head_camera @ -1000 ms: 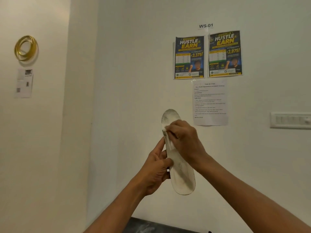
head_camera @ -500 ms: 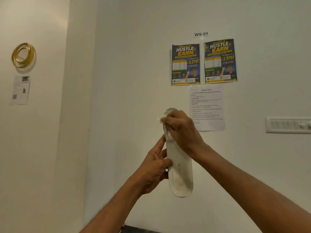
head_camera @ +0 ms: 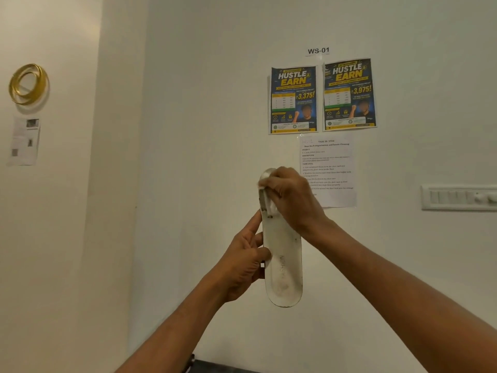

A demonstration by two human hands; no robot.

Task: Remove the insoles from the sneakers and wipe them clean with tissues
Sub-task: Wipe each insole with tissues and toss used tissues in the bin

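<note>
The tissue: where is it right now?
In the head view, the tissue is pinched under the right hand, pressed against the upper end of the insole, just left of the task sheet.

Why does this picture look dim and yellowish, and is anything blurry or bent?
Head view: dim, warm light tints the wall yellowish; the insole, the left hand gripping it and the right hand pressing the tissue look sharp; small print on the task sheet is too soft to read, big lettering on the posters clear; the wide lens makes the wall corner lean.
</note>
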